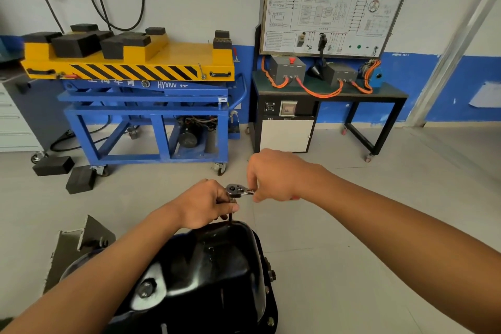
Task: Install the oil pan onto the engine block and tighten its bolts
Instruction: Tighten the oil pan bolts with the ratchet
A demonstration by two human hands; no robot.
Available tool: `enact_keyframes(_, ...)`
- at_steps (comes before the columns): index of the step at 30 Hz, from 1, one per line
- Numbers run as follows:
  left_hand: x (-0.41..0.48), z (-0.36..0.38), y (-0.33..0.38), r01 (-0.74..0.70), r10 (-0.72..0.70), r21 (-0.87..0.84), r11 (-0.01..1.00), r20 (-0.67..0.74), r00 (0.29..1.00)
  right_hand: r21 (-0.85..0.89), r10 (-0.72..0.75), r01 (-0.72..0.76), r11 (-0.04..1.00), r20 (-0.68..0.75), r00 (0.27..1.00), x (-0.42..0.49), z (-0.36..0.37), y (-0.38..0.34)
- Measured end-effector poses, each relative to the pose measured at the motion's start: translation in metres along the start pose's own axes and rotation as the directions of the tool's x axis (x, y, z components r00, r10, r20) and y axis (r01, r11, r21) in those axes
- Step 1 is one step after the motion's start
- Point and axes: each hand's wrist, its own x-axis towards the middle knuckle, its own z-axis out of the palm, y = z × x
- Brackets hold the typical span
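A glossy black oil pan (pixel 217 266) lies on the engine at the bottom centre, with bolts along its right flange (pixel 271 274) and a drain plug (pixel 146 289) at its near left. A chrome ratchet wrench (pixel 236 189) stands over the pan's far edge on a thin dark extension (pixel 230 218). My left hand (pixel 206 205) is closed around the top of the extension just under the ratchet head. My right hand (pixel 273 175) pinches the ratchet's handle, which is mostly hidden in the fingers.
A grey metal bracket of the engine stand (pixel 78 244) sits left of the pan. Beyond, a blue and yellow lift cart (pixel 146 106) with black rubber blocks, two loose blocks (pixel 65 173) on the floor, and a training bench (pixel 330 95) with orange cables stand at the wall.
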Motion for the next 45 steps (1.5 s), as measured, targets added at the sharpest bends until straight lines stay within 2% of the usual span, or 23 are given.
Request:
enact_keyframes(5, 0.001, 0.0, 0.0, -0.003, 0.003, 0.005, 1.0, 0.012, 1.0, -0.022, -0.012, 0.01, 1.0, -0.089, 0.996, 0.017, 0.005, 0.007)
enact_keyframes(12, 0.001, 0.0, 0.003, -0.003, 0.003, -0.014, 1.0, 0.039, 0.999, -0.091, -0.129, 0.114, 0.989, -0.185, 0.974, 0.031, 0.011, 0.001)
enact_keyframes(20, 0.001, 0.004, -0.005, -0.011, 0.011, -0.016, 1.0, -0.027, 1.0, -0.075, -0.223, 0.213, 0.974, -0.159, 0.962, 0.032, 0.014, 0.004)
enact_keyframes(24, 0.0, 0.008, -0.007, -0.003, 0.004, 0.014, 1.0, -0.072, 0.997, -0.109, -0.214, 0.199, 0.974, -0.147, 0.966, 0.023, 0.013, 0.01)
enact_keyframes(34, 0.0, 0.006, -0.002, 0.074, -0.071, 0.036, 0.997, -0.079, 0.994, -0.073, -0.143, 0.135, 0.988, -0.121, 0.982, -0.001, 0.011, 0.011)
enact_keyframes(41, -0.002, 0.005, 0.001, 0.024, -0.02, 0.047, 0.999, -0.086, 0.996, -0.019, -0.181, 0.18, 0.983, -0.115, 0.977, -0.009, 0.013, 0.002)
enact_keyframes(45, -0.003, 0.005, 0.001, -0.01, 0.014, 0.052, 0.999, -0.09, 0.996, -0.079, -0.207, 0.198, 0.977, -0.126, 0.97, -0.008, 0.015, -0.003)
